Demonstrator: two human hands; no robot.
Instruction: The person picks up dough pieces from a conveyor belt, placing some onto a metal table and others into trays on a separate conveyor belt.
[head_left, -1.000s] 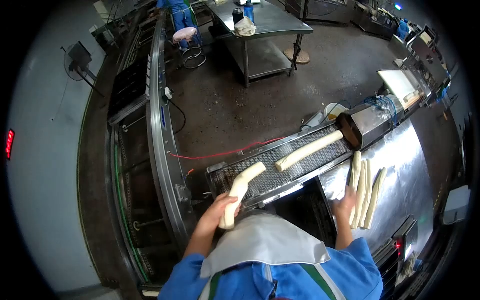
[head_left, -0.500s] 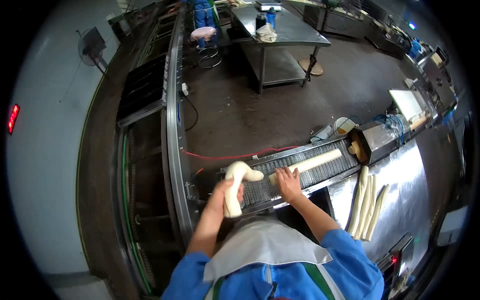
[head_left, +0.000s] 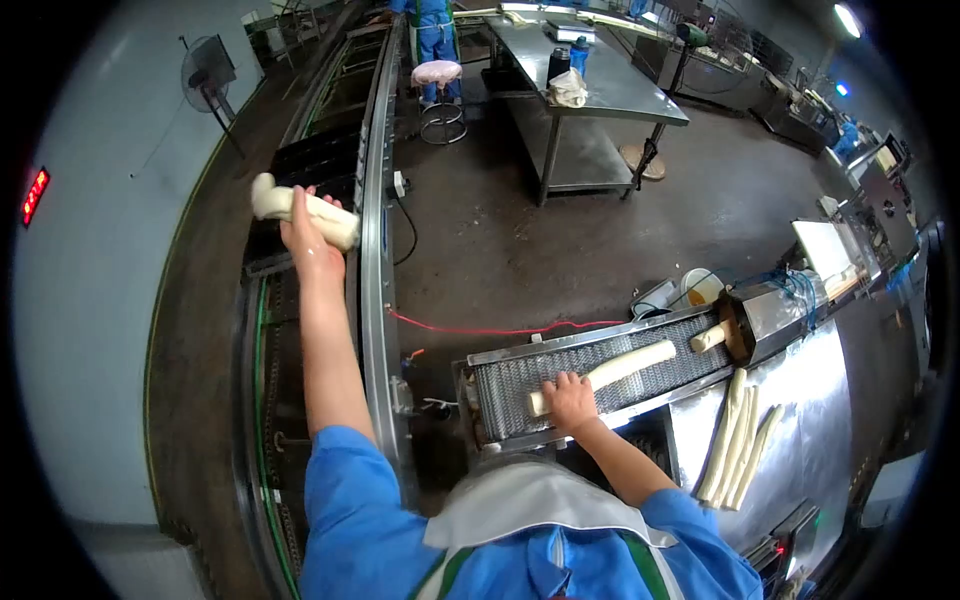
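My left hand [head_left: 316,240] is closed round a thick, pale dough roll [head_left: 275,203], whose far end bends upward. It holds the roll over the black trays [head_left: 318,160] on the long line at the left. Over on the mesh conveyor belt [head_left: 508,388], my right hand [head_left: 570,402] lies with bent fingers across the near end of another dough roll [head_left: 632,364]. That roll rests lengthwise on the belt. A third dough piece [head_left: 710,337] sticks out of the metal machine [head_left: 775,310] at the belt's right end.
Several long dough strips [head_left: 742,440] lie on the steel surface [head_left: 815,410] at my right. Ahead stand a steel table [head_left: 630,95] and a stool [head_left: 437,72], with a person in blue [head_left: 432,35] behind it. A red cord [head_left: 500,330] crosses the floor beyond the belt.
My left hand has carried its dough roll from beside the belt leftward and forward over the black trays. Another dough piece now projects further from the machine. My right hand stays at the belt roll.
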